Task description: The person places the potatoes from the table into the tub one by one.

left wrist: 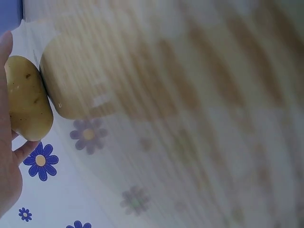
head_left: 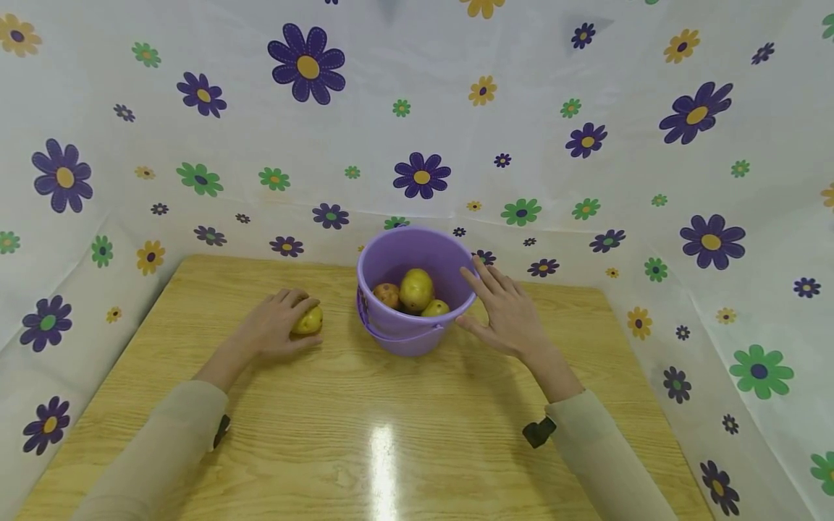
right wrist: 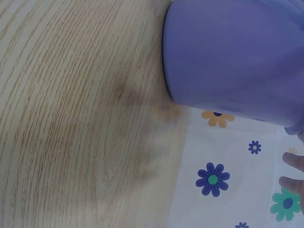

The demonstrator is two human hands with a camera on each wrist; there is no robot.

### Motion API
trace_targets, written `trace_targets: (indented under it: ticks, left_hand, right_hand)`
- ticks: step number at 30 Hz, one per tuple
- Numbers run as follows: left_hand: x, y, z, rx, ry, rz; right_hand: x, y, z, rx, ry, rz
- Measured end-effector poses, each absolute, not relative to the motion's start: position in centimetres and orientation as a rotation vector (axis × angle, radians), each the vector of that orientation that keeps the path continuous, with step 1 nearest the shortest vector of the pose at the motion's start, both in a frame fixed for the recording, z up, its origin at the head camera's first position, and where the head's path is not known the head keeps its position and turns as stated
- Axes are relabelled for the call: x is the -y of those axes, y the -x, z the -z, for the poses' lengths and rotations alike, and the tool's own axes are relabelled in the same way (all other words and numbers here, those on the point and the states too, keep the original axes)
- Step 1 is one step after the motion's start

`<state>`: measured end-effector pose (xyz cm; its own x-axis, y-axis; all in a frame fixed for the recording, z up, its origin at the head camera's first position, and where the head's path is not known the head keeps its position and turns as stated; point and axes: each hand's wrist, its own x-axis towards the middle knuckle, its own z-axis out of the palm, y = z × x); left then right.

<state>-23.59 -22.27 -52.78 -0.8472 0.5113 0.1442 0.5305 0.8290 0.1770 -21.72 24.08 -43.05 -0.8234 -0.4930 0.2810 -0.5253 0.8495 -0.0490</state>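
Note:
My left hand is curled round a yellow potato at the left of the table, fingers on its far side and thumb on its near side. The left wrist view shows this potato low over the glossy wood, with dark specks on its skin. A purple bucket stands upright at the back middle, holding a brownish potato and two yellow potatoes. My right hand is at the bucket's right rim with fingers spread and nearly straight. Its thumb tip is right at the rim.
The wooden table reflects a bright light near its front. A white cloth printed with flowers hangs behind it and along both sides. The bucket's purple handle hangs down across its front.

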Motion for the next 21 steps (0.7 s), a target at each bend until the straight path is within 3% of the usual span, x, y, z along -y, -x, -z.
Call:
trace_targets:
  ticks: [21]
  left_hand:
    - [22.33, 23.23, 52.76, 2.894, 0.893, 0.350]
  right_hand:
    - [-24.00, 21.69, 43.21, 2.774, -0.761, -0.186]
